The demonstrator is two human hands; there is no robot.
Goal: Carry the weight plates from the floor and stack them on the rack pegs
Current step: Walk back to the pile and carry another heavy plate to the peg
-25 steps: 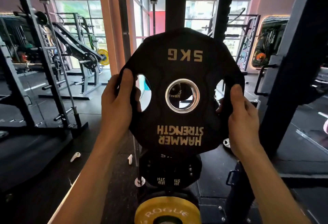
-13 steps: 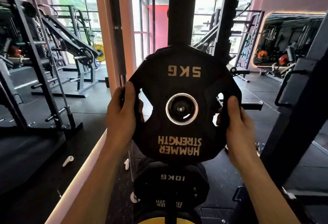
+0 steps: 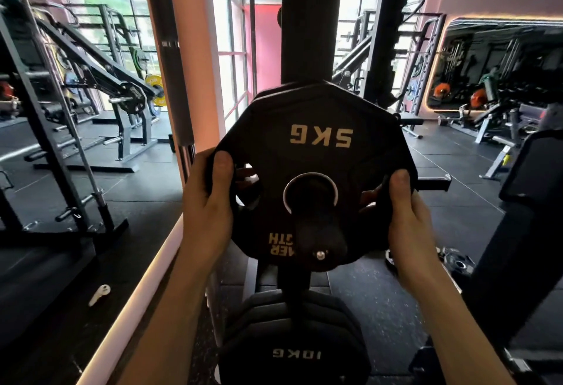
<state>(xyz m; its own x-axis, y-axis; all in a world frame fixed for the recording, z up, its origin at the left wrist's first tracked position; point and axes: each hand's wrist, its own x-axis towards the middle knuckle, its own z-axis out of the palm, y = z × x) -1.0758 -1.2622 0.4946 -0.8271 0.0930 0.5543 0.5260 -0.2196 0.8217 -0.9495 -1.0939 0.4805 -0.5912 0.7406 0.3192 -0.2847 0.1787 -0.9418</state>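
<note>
Item: 5 kg plate [image 3: 316, 153], gripped at both side cut-outs by left hand [image 3: 210, 201] and right hand [image 3: 408, 217], threaded part-way onto rack peg [image 3: 320, 238] above 10 kg plate [image 3: 292, 345]; risks: fingers behind pinched against upright, tilted bore binding.

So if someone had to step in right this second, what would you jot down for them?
Left hand: grips the left edge of the 5 kg plate, thumb on the front face.
Right hand: grips the right edge the same way.
Plate: upright, its centre hole threaded over the rack peg, whose capped end pokes out toward the camera.
Below: a 10 kg plate already hangs on a lower peg.
Done: plate lifted and lined up on the peg.
Left: probably push it further back along the peg, let go, then fetch the next one; a small plate lies on the floor at right.
</note>
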